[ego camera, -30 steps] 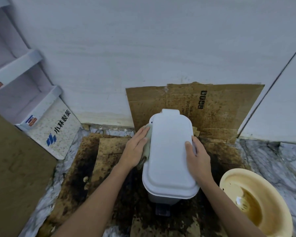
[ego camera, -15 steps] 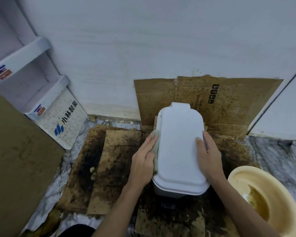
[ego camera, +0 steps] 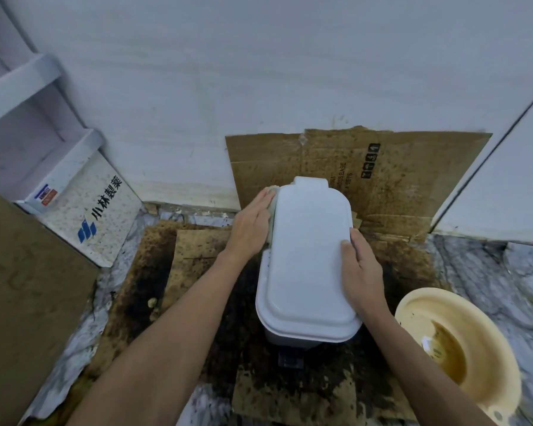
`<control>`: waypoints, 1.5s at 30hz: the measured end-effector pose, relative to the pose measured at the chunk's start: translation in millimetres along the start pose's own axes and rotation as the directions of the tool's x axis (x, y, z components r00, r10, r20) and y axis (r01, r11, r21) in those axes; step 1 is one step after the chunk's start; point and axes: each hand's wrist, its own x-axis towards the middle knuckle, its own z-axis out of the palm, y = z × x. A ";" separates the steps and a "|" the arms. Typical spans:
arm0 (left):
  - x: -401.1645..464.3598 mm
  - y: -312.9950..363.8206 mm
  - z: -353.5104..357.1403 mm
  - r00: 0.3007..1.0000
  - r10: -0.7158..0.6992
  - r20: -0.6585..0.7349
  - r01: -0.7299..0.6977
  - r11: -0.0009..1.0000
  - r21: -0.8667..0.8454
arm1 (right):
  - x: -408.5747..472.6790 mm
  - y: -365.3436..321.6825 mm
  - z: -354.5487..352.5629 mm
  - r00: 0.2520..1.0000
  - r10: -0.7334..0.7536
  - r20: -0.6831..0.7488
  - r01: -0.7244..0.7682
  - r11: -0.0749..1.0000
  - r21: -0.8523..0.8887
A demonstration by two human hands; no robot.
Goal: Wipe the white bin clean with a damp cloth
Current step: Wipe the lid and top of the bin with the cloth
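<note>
The white bin (ego camera: 308, 259) stands on stained cardboard, its lid closed and a dark pedal showing at its front. My left hand (ego camera: 251, 224) presses a pale green cloth (ego camera: 272, 210) flat against the bin's left side near the back corner; only a strip of cloth shows past the fingers. My right hand (ego camera: 362, 269) rests on the right edge of the lid, thumb on top and the other fingers down the side.
Stained cardboard (ego camera: 391, 179) leans on the white wall behind the bin and more lies on the floor. A cream basin (ego camera: 462, 348) with brownish water sits at the right. A white printed box (ego camera: 90, 210) and shelves stand at the left.
My left hand with the cloth has slid along the bin's left side toward the back corner. My right hand stays on the lid's right edge.
</note>
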 end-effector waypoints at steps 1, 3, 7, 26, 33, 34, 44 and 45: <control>0.5 0.1 0.6 1.000 0.002 -0.012 -0.002 1.000 -0.004 | 0.6 -0.7 0.0 1.000 -0.005 0.001 0.005 1.000 -0.005; -9.6 0.6 0.8 0.999 -0.014 -0.029 0.013 0.999 -0.035 | -1.4 -1.7 0.2 1.000 -0.014 0.008 0.014 1.000 -0.007; -48.8 5.6 -2.4 0.997 -0.055 -0.056 0.049 0.994 -0.095 | -7.5 -9.7 -0.7 1.000 0.000 0.009 0.000 1.000 -0.010; -56.6 11.5 -14.5 0.997 -0.078 -0.004 0.077 0.996 -0.050 | -3.4 -3.0 -0.5 1.000 0.029 0.011 -0.029 1.000 0.002; -174.9 5.0 -7.7 0.994 -0.046 -0.094 0.047 0.999 0.013 | -5.1 -1.9 -2.3 0.999 0.023 0.024 -0.023 1.000 -0.011; -188.2 4.9 -4.4 0.993 -0.053 -0.101 0.056 0.998 0.020 | -5.3 -1.2 -3.2 0.999 0.021 0.024 -0.021 1.000 -0.010; -161.9 12.9 -8.2 0.987 -0.008 -0.159 0.034 0.986 0.163 | -6.4 -4.7 -2.3 0.999 0.031 0.020 -0.032 0.999 0.008; -148.7 13.5 -11.2 0.991 -0.004 -0.135 0.028 0.985 0.170 | -5.8 -4.1 -2.0 0.999 0.035 0.022 -0.035 0.999 0.010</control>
